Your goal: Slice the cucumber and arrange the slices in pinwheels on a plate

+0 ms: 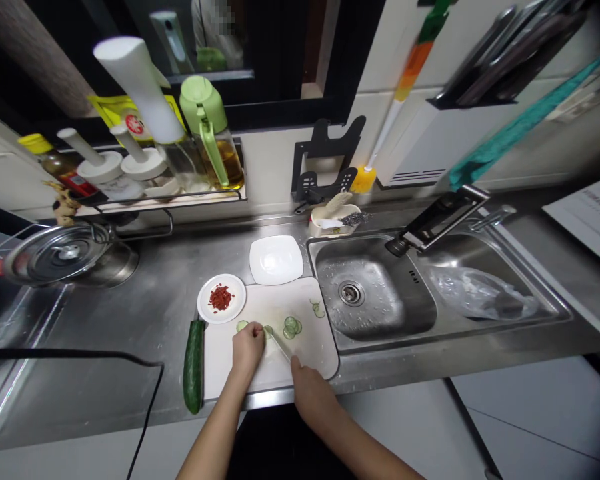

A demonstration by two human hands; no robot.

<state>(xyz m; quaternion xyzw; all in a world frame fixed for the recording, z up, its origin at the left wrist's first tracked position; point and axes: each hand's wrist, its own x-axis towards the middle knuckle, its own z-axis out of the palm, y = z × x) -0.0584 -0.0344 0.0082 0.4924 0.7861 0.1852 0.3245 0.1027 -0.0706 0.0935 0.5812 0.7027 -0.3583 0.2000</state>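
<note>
My left hand (249,348) is curled on the white cutting board (225,367), its fingertips pressed together at the edge of a thin cucumber slice (269,331). The fingers partly hide what they pinch. In my right hand (313,393) is a kitchen knife (281,345), its blade slanting toward that slice. Another cucumber slice (242,325) lies just behind my left hand. A small pile of cucumber slices (292,327) sits right of the blade, and thin green crescents (317,309) rest near the board's right edge. Left of the board lies a whole cucumber (194,367).
A round plate (205,313) of chopped red bits overlaps the board's back left corner. Behind the board is a white square dish (276,260). The sink (380,327) adjoins on the right. A lidded pot (115,263) and a black cord (150,363) are on the left.
</note>
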